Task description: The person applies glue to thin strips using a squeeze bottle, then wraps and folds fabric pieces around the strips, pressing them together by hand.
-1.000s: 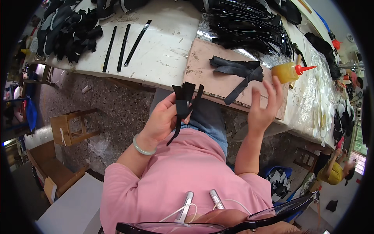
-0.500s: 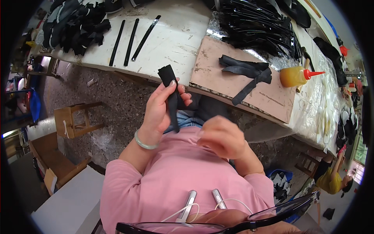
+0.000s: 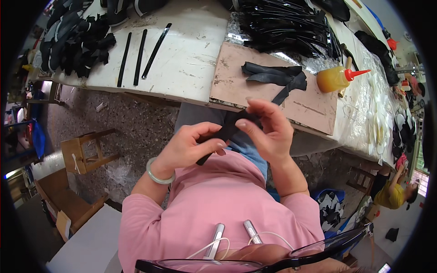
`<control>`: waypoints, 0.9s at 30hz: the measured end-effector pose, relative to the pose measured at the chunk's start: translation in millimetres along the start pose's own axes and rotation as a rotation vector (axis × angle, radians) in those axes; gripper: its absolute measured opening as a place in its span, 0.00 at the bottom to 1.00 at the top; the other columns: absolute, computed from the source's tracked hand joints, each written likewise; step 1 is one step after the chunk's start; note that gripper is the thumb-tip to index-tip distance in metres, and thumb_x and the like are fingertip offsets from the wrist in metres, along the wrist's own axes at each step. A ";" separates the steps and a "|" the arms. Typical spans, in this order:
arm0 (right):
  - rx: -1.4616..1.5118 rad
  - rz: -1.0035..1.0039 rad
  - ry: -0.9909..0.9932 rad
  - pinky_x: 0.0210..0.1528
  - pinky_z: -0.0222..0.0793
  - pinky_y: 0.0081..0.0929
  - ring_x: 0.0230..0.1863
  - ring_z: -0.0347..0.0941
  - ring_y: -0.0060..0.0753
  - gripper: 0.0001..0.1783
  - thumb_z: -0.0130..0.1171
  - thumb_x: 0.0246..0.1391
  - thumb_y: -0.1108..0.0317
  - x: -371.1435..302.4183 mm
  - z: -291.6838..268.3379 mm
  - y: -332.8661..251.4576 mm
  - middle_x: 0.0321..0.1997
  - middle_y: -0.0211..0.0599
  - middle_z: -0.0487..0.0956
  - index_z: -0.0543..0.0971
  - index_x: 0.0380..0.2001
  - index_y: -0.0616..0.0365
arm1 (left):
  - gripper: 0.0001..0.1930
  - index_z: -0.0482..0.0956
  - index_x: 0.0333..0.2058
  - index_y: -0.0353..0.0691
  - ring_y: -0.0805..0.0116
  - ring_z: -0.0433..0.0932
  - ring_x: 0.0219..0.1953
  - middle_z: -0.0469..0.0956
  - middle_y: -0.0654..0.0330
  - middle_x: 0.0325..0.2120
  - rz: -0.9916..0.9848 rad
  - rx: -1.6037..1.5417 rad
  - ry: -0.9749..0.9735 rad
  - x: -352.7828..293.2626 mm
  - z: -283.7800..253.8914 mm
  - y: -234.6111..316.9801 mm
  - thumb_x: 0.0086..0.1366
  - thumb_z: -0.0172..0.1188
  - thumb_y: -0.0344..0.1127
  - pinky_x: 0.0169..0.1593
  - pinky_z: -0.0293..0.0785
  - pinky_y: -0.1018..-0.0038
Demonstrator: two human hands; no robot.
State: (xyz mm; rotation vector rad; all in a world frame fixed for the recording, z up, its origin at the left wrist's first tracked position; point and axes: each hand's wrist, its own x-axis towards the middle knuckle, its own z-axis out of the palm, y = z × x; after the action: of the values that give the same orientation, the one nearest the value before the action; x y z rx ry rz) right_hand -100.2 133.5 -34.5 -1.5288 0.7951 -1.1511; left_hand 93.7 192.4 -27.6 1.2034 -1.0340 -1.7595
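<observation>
Gripping black strip [image 3: 227, 132], both hands' fingers [image 3: 248, 125].

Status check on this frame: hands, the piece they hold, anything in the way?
Left hand and right hand both pinch one black strip above the lap. More black pieces on the brown board. Nothing between the hands.

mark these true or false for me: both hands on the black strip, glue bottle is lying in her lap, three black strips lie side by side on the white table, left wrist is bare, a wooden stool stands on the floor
1. Both hands hold the black strip. True: the left hand and the right hand both grip it.
2. The orange squeeze bottle lies in the lap. False: it sits on the table beside the brown board.
3. Three long black strips lie side by side on the white table. True.
4. The left wrist is bare. False: it wears a pale green bangle.
5. A wooden stool stands on the floor. True.
</observation>
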 end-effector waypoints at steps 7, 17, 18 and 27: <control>-0.660 -0.336 -0.064 0.49 0.66 0.29 0.47 0.72 0.37 0.20 0.67 0.40 0.74 58.2 -72.3 -9.7 0.42 0.36 0.79 0.79 0.41 0.55 | 0.12 0.76 0.42 0.30 0.77 0.76 0.31 0.80 0.60 0.28 0.266 0.162 0.274 64.7 -74.6 41.9 0.65 0.57 0.33 0.39 0.72 0.79; -0.920 -0.314 -0.122 0.45 0.62 0.34 0.43 0.70 0.37 0.09 0.65 0.40 0.72 41.2 -92.4 32.0 0.34 0.30 0.76 0.79 0.29 0.56 | 0.24 0.78 0.42 0.34 0.53 0.75 0.41 0.79 0.51 0.35 0.383 1.237 0.631 120.9 -124.9 29.4 0.58 0.61 0.51 0.44 0.71 0.64; -0.966 -0.336 -0.082 0.43 0.60 0.33 0.41 0.69 0.37 0.08 0.65 0.41 0.72 40.5 -86.9 31.4 0.32 0.30 0.76 0.79 0.29 0.56 | 0.24 0.78 0.43 0.35 0.53 0.73 0.43 0.79 0.53 0.37 0.425 1.278 0.695 116.2 -119.7 30.9 0.58 0.61 0.51 0.46 0.69 0.63; -0.909 -0.364 0.111 0.50 0.65 0.37 0.48 0.69 0.45 0.07 0.64 0.44 0.76 41.5 -72.7 31.3 0.39 0.39 0.77 0.81 0.30 0.61 | 0.15 0.80 0.38 0.37 0.58 0.70 0.37 0.76 0.57 0.32 0.310 1.290 1.096 46.6 -182.9 21.8 0.57 0.63 0.42 0.44 0.68 0.67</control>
State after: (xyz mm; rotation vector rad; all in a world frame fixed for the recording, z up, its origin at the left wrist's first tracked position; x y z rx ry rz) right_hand -153.2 63.6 -51.6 -2.4476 1.2493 -1.2027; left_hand 258.0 105.1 -65.9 2.1528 -1.4491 0.1617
